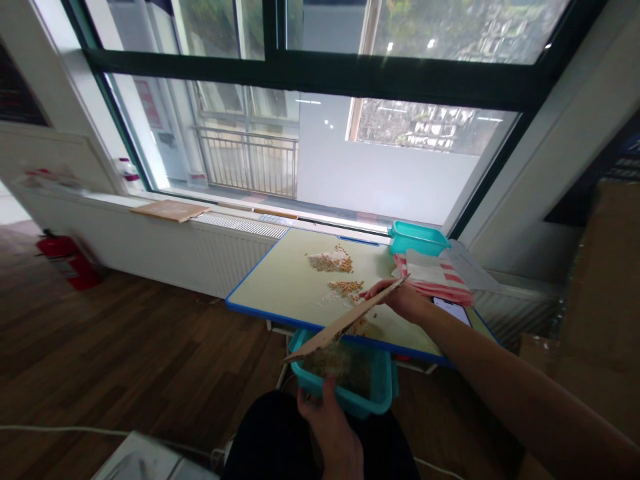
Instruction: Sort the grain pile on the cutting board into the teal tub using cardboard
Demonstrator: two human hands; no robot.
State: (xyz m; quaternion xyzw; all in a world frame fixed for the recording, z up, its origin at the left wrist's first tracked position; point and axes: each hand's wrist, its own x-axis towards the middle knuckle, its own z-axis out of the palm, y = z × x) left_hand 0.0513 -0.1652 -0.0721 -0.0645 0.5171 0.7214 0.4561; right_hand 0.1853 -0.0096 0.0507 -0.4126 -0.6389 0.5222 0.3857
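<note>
My right hand (403, 301) is closed on the upper end of a thin tan board (345, 319), seen nearly edge-on. The board slants down to the left, its low end over a teal plastic basin (383, 393). A blurred mass of small grains shows inside the basin, just below the board. My left hand (333, 427) grips the basin's near rim, with the basin above my lap at the table's front edge. Behind the board, a small pile of yellow kernels and white grains (346, 288) lies on the table, and a larger mixed pile (331, 260) sits farther back.
The pale table (270, 280) has a blue edge and stands against the window. At its right are red-and-white striped bags (435, 277), a phone (451, 311) and another teal basin (419, 239). Cardboard boxes (595, 320) stand right; a fire extinguisher (70, 260) stands left.
</note>
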